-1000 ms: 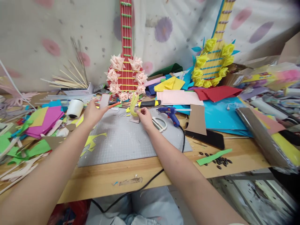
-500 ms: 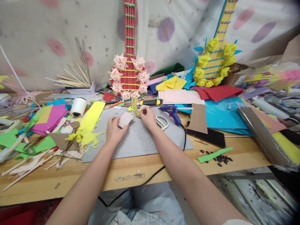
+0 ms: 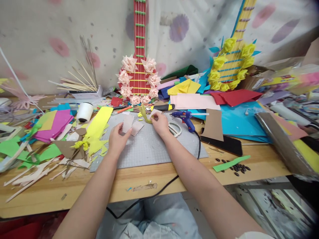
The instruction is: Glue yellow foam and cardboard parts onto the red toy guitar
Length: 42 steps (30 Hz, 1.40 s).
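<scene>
My left hand [image 3: 117,137] grips a small pale pink rectangle of paper [image 3: 128,122] between thumb and fingers, held up over the grey cutting mat [image 3: 149,152]. A second pale rectangle [image 3: 137,128] sits slanted just right of it, beside my thumb; whether the thumb touches it I cannot tell. My right hand [image 3: 160,123] is closed in a pinch on another pale paper piece [image 3: 154,113], mostly behind the fingers. An olive-green strip [image 3: 144,114] stands curled against those fingertips. Under my right wrist are white-handled scissors [image 3: 175,129].
A blue glue gun [image 3: 184,119] with a black cord lies right of the mat, by a brown card [image 3: 213,124]. Two flower-trimmed paper guitars, red [image 3: 139,79] and yellow [image 3: 230,66], lean behind. Paper scraps [image 3: 42,156] crowd the left; black beads [image 3: 236,168] lie front right.
The pale pieces at my left hand have come apart: one is now raised upright, the other shows beside it. My right hand stays nearly in place. The view has shifted slightly.
</scene>
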Available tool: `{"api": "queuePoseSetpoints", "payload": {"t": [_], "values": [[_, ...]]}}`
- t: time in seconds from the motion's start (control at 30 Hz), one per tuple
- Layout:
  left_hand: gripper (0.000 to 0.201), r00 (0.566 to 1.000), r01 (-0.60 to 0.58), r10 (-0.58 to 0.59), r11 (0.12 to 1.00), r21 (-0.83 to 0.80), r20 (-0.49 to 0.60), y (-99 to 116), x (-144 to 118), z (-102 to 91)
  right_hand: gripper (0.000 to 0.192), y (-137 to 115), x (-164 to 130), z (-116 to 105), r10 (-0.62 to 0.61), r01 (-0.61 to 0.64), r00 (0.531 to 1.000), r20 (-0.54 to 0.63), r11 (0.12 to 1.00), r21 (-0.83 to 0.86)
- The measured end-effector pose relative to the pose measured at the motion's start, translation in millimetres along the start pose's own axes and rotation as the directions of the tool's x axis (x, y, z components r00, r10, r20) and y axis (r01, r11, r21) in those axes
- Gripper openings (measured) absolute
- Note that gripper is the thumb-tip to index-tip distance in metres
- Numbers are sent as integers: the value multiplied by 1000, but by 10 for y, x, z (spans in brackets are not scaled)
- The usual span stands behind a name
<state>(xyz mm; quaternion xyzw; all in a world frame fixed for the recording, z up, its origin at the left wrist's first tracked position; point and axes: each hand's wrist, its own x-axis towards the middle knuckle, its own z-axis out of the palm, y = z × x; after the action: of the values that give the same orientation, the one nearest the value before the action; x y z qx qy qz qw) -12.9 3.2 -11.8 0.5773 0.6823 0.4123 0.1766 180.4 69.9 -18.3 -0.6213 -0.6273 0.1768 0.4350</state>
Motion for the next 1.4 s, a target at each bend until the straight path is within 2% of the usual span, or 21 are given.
{"api": "queuePoseSetpoints", "payload": {"t": [0.13, 0.23, 0.33, 0.47, 0.57, 0.63, 0.73, 0.8, 0.9, 1.0, 1.07, 1.13, 1.23, 1.3, 1.4], "values": [[50, 995, -97, 102, 985, 145, -25, -8, -1, -23, 5, 32, -24, 18, -32, 29, 998, -60, 999, -43], [49, 993, -74, 94, 970, 231, -76, -33, 19, -62, 6, 41, -38, 21, -43, 36, 994, -96, 997, -74], [49, 989, -2, 51, 943, 334, -138, -56, 36, -107, 7, 31, -39, 6, -63, 52, 993, -101, 993, -109], [52, 990, 63, 1, 888, 455, -138, -58, 23, -136, 9, -3, -30, -27, -47, 44, 998, -30, 993, -111], [59, 986, 5, 79, 868, 497, -149, -17, -7, -97, 12, -32, -23, -42, -21, 26, 999, 49, 994, -106], [57, 978, -120, 188, 863, 490, -93, 27, -33, -29, 14, -48, -21, -42, -4, 11, 997, 75, 996, -87], [49, 944, -328, 303, 829, 452, 130, 94, -72, 113, 20, -59, -26, -36, 20, -15, 995, 96, 998, -59], [41, 923, -382, 316, 812, 441, 219, 127, -91, 195, 25, -61, -35, -39, 28, -23, 995, 100, 998, -54], [37, 934, -353, 292, 835, 422, 204, 152, -99, 239, 40, -71, -49, -58, 22, -14, 994, 104, 997, -77], [51, 974, -222, 192, 906, 359, 117, 147, -97, 197, 56, -92, -59, -81, 39, -29, 996, 78, 992, -123], [61, 993, -105, 89, 955, 279, 72, 124, -91, 153, 58, -107, -63, -93, 43, -34, 997, 60, 989, -142], [61, 998, -36, 27, 982, 184, 51, 86, -77, 117, 48, -120, -70, -104, 18, -7, 998, 66, 987, -160], [45, 1000, -3, 3, 1000, 3, 25, 29, -38, 98, 26, -145, -95, -121, -52, 60, 997, 61, 989, -135], [36, 995, 94, -94, 975, -203, 11, 21, -19, 111, 19, -172, -127, -120, -113, 114, 993, 14, 992, -60], [28, 969, 225, -244, 839, -496, 27, 82, -33, 147, 16, -229, -204, -72, -191, 195, 980, -46, 978, 81]]}}
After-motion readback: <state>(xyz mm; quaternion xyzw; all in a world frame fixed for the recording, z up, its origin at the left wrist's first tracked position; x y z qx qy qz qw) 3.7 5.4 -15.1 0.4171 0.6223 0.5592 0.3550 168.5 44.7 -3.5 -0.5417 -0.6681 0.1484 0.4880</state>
